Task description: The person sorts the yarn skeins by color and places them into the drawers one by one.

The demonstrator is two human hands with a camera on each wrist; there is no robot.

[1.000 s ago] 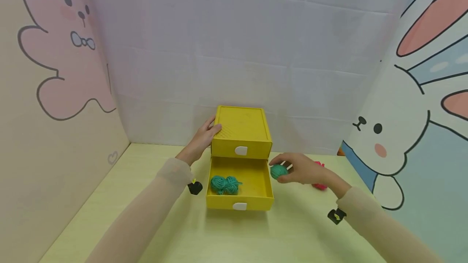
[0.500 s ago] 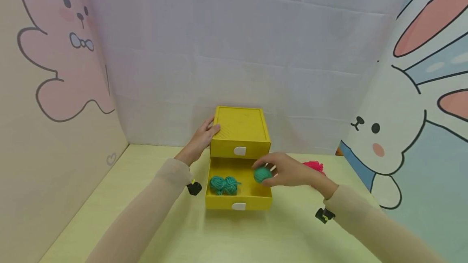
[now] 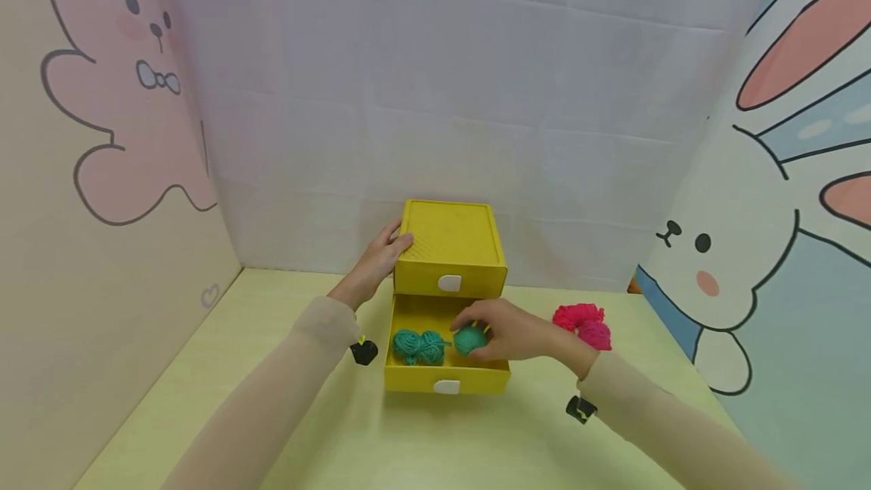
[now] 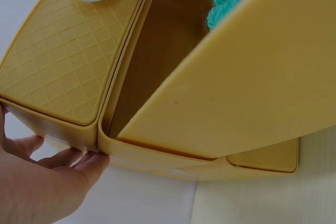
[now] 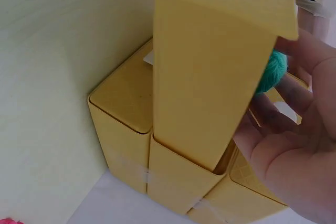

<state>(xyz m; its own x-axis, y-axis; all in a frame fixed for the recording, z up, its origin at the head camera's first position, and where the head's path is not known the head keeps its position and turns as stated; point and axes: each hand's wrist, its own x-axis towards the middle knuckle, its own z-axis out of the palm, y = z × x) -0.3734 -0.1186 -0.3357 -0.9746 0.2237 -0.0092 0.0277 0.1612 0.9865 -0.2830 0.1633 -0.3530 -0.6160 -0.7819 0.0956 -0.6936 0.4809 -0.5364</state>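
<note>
A yellow drawer cabinet (image 3: 450,229) stands against the back wall, one drawer (image 3: 469,378) pulled out below its top drawer. My left hand (image 3: 370,267) rests on the cabinet's left side, its thumb on the top edge; in the left wrist view its fingertips (image 4: 97,163) touch the side wall. My right hand (image 3: 513,331) is over the right part of the pulled-out drawer and holds a green ball of yarn (image 3: 469,340) between fingers and thumb. To its left in the drawer lies a teal bundle of yarn (image 3: 418,347). The right wrist view shows the ball (image 5: 273,72) partly behind the drawer wall.
Pink and red yarn (image 3: 582,324) lies on the pale table (image 3: 435,445) right of the cabinet. Side walls printed with cartoon animals stand left and right, a white cloth wall (image 3: 449,97) behind. A third, closed drawer (image 5: 123,93) sits below the pulled-out one.
My right hand has carried the green ball leftward from beside the drawer to inside its outline, nearer the teal bundle. The pink and red yarn is more exposed. My left hand stays on the cabinet.
</note>
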